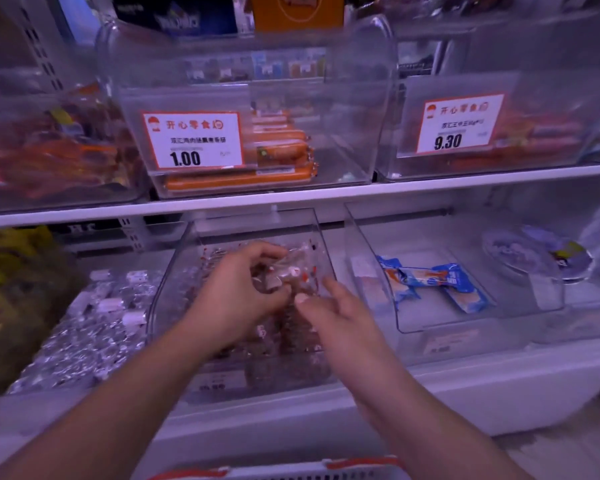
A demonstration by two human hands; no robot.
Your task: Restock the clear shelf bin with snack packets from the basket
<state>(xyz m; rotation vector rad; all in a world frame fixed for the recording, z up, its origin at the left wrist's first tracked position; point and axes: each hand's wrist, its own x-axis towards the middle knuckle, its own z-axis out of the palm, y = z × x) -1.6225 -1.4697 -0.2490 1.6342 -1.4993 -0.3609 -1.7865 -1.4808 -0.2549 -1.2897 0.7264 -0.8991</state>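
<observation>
The clear snack packet [284, 268], held over the clear shelf bin [174, 271], looks light, crinkly and slippery, so its sealed edges seem the safest hold. The left hand [243, 289] has its grip curled round it; the right hand [333, 306] hovers beside, fingers loose, holding nothing. The basket [278, 471] sits below.

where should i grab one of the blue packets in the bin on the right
Pinch the blue packet across its narrow middle from above, reaching in through the open top of the clear bin: it lies flat on the floor, walls block the sides, and its sealed ends overlap the neighbours.
</observation>
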